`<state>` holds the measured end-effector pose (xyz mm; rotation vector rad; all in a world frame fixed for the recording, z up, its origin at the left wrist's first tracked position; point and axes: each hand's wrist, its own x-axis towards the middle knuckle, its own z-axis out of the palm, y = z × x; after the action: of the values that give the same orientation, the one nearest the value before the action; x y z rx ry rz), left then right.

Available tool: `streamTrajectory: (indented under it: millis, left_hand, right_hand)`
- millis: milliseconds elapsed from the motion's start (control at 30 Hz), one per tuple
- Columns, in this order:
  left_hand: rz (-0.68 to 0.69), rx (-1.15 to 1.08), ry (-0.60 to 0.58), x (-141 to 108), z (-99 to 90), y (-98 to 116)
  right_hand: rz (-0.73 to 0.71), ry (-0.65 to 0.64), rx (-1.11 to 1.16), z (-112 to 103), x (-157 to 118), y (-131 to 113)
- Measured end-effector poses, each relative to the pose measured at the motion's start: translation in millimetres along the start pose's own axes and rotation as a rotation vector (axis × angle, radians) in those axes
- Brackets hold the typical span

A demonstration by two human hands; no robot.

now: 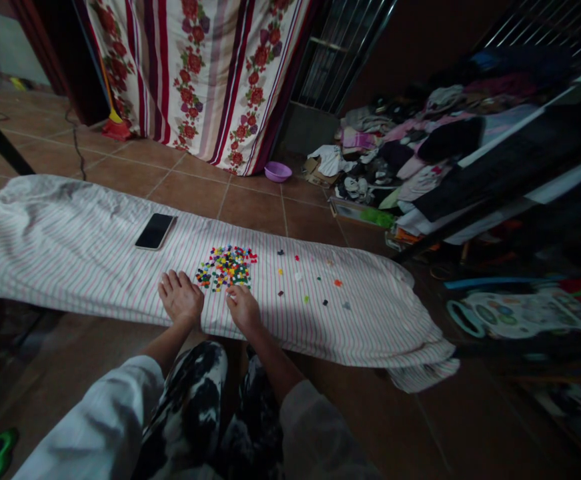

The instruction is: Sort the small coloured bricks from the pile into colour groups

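A pile of small multicoloured pieces [226,267], too small to name by kind, lies on the striped cloth [95,233] in front of me. My left hand [181,297] rests flat on the cloth at the pile's left, fingers spread and holding nothing. At the pile's near right edge is my right hand [243,308], its fingers curled together; whatever they may pinch is hidden. To the right, several small groups sorted by colour sit apart, among them an orange group [338,283], a white group [298,276] and a lime green group [307,299].
A smartphone [155,231] lies on the cloth left of the pile. Beyond the cloth-covered surface, a floral curtain [195,73] hangs above the tiled floor, with a purple basin [277,172] beside it. Heaped clothes [400,147] fill the back right.
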<state>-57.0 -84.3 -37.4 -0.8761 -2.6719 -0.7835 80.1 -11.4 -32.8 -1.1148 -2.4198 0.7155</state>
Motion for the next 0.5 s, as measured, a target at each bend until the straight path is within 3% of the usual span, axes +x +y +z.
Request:
streamTrajectory:
  millis: [233, 500]
  left_hand:
    - [-0.011, -0.021, -0.026, 0, 0.4, 0]
    - [-0.022, -0.028, -0.038, 1, 0.9, -1]
  right_hand:
    - [0.023, 0.039, 0.011, 2, -3, -1]
    - [0.111, 0.156, 0.419, 1, -7, 17]
